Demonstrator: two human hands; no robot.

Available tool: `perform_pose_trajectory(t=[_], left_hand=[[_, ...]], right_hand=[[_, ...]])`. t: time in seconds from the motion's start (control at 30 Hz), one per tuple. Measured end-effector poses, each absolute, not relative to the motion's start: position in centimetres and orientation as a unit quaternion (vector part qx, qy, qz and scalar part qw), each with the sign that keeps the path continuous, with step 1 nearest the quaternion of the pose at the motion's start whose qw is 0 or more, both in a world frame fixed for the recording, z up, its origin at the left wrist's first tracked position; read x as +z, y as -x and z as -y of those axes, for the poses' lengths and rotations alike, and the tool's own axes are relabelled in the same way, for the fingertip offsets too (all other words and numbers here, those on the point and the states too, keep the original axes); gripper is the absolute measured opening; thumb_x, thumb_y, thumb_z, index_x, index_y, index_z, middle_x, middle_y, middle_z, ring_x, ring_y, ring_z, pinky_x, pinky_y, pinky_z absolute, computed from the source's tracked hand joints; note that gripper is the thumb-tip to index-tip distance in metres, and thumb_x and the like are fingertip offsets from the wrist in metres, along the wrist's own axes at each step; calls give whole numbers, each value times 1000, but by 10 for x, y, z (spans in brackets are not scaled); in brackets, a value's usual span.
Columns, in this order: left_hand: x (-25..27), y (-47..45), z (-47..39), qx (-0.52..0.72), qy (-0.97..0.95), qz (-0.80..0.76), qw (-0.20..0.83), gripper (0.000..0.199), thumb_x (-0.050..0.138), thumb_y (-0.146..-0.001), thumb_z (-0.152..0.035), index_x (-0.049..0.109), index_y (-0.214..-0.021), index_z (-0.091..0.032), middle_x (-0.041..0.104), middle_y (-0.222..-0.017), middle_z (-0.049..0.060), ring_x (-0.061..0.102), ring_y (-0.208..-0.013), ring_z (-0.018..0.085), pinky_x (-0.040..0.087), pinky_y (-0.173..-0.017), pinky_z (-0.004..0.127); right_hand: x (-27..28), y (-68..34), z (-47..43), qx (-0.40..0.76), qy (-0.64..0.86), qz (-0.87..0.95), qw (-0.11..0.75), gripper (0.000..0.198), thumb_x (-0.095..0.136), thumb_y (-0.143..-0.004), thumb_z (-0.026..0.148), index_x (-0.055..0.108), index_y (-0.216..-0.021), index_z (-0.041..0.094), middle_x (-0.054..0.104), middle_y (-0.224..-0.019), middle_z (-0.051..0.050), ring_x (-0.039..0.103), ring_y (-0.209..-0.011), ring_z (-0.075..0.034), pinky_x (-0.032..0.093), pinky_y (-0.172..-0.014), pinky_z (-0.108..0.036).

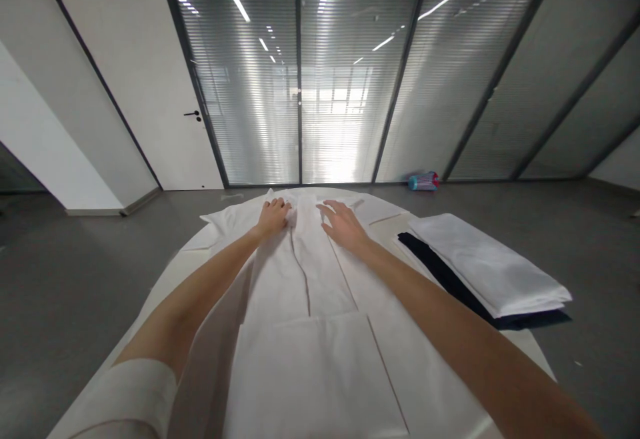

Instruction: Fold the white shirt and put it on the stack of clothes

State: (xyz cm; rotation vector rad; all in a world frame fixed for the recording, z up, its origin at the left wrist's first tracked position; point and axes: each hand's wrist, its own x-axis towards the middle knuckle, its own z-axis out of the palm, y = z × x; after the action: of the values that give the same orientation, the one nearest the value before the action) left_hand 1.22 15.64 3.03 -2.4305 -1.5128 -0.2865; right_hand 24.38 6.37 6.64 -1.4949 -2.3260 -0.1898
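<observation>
In the head view, my left hand [274, 217] curls its fingers closed on a gathered, crumpled bit of the white garment [300, 372], a smooth, softly creased cloth spread lengthwise over the round-edged table [525, 350]. My right hand [345, 225] is loosely spread over it, fingers apart. Right of it, folded white fabric [493, 265], faintly sheened, lies flat on dark navy cloth [463, 295].
</observation>
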Motion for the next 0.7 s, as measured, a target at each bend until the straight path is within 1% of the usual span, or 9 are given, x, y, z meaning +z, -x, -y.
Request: perform_pose_trajectory(t=[0.1, 0.2, 0.27, 0.33, 0.4, 0.47, 0.57, 0.63, 0.7], left_hand=[[24, -12, -153, -106, 836, 523, 128, 43, 51, -88, -15, 54, -131, -19, 58, -126, 15, 51, -119, 31, 31, -101, 45], [19, -9, -154, -109, 833, 530, 118, 46, 49, -90, -16, 52, -136, -21, 60, -124, 15, 53, -118, 31, 29, -103, 46], [17, -4, -158, -111, 827, 541, 106, 48, 49, -91, -19, 51, -138, -21, 61, -125, 15, 52, -121, 31, 27, -106, 48], [18, 3, -164, -111, 814, 564, 89, 48, 51, -91, -27, 51, -139, -19, 60, -127, 17, 51, -124, 33, 25, -108, 51], [20, 12, -173, -103, 799, 590, 59, 47, 53, -91, -35, 55, -134, -17, 62, -125, 18, 52, -122, 35, 30, -106, 53], [24, 20, -183, -88, 789, 607, 25, 45, 56, -89, -37, 59, -129, -18, 65, -122, 15, 55, -120, 33, 38, -102, 51], [32, 26, -193, -74, 789, 610, -2, 46, 64, -82, -29, 62, -128, -21, 66, -123, 11, 54, -122, 33, 42, -101, 47], [40, 26, -195, -77, 792, 606, -3, 47, 66, -79, -23, 65, -126, -20, 66, -125, 11, 53, -124, 33, 43, -102, 45], [50, 25, -192, -88, 792, 605, -1, 42, 66, -78, -18, 69, -120, -21, 68, -122, 10, 57, -119, 30, 46, -99, 38]], right_hand=[[71, -230, -115, -64, 545, 822, 152, 63, 54, -92, 17, 38, -153, 19, 34, -160, -13, 31, -145, -31, 30, -117, -48], [61, -218, -150, 11, 585, 801, 131, 64, 48, -95, 17, 31, -156, 17, 25, -164, -12, 21, -150, -32, 22, -120, -49], [51, -212, -168, 57, 619, 773, 125, 62, 40, -96, 15, 28, -157, 12, 25, -162, -18, 30, -146, -35, 27, -116, -54], [41, -208, -182, 82, 642, 752, 124, 62, 37, -95, 14, 28, -156, 9, 35, -157, -23, 45, -137, -36, 37, -110, -54], [35, -204, -192, 102, 654, 738, 130, 62, 39, -93, 13, 32, -154, 9, 47, -149, -22, 54, -129, -32, 43, -106, -49], [33, -201, -198, 115, 656, 732, 142, 62, 42, -90, 13, 38, -151, 11, 55, -142, -19, 56, -126, -29, 45, -105, -43], [37, -198, -202, 127, 649, 732, 164, 64, 48, -85, 14, 42, -149, 9, 57, -139, -18, 57, -125, -29, 47, -103, -38], [44, -198, -202, 128, 644, 733, 178, 70, 54, -81, 17, 40, -150, 9, 57, -139, -18, 57, -124, -31, 47, -103, -39], [55, -199, -200, 121, 639, 736, 190, 75, 57, -78, 19, 39, -151, 13, 56, -140, -16, 56, -124, -32, 46, -103, -43]])
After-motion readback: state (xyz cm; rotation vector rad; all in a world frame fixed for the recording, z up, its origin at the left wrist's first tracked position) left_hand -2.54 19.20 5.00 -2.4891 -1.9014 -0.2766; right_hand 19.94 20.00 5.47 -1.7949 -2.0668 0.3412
